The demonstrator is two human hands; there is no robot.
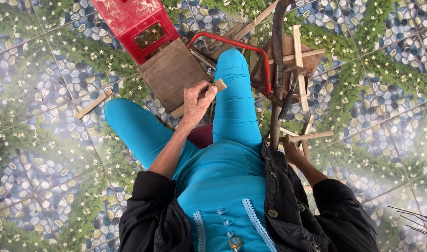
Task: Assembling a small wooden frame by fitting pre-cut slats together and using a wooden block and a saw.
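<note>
**Seated person holds a small wooden block while reaching for a stick**

Seen from above, a person in bright turquoise trousers and a black jacket sits low over a floor [45,154] tiled with a pattern of pebbles, leaves and small white flowers; the knees point up the picture.

The left hand [198,100] is raised between the knees, fingers curled and pressed round a small wooden block [218,85], whose pale end sticks out past the thumb; the block is held in the air just above a flat brown wooden board [171,72] that lies on the floor against a red plastic stool [134,23].

The right hand [293,153] is low beside the right thigh, fingers closing on the end of a thin wooden stick [311,136] that lies across the floor; whether the grip is complete cannot be told, since the hand is partly hidden by the jacket.

Just beyond the right knee lies a pile of tools and offcuts: a saw with a red curved frame [237,46], a hammer [288,93] with a dark head, a long dark blade [276,56], and several pale slats [298,60] over a brown board; one loose short stick [94,103] lies apart near the left knee.

As a judgement, the work appears to be at a gathering stage, one piece in hand and another being picked up; a next move would call for a firm hold on the stick and lifting it clear of the tools close by, the blade especially.
</note>
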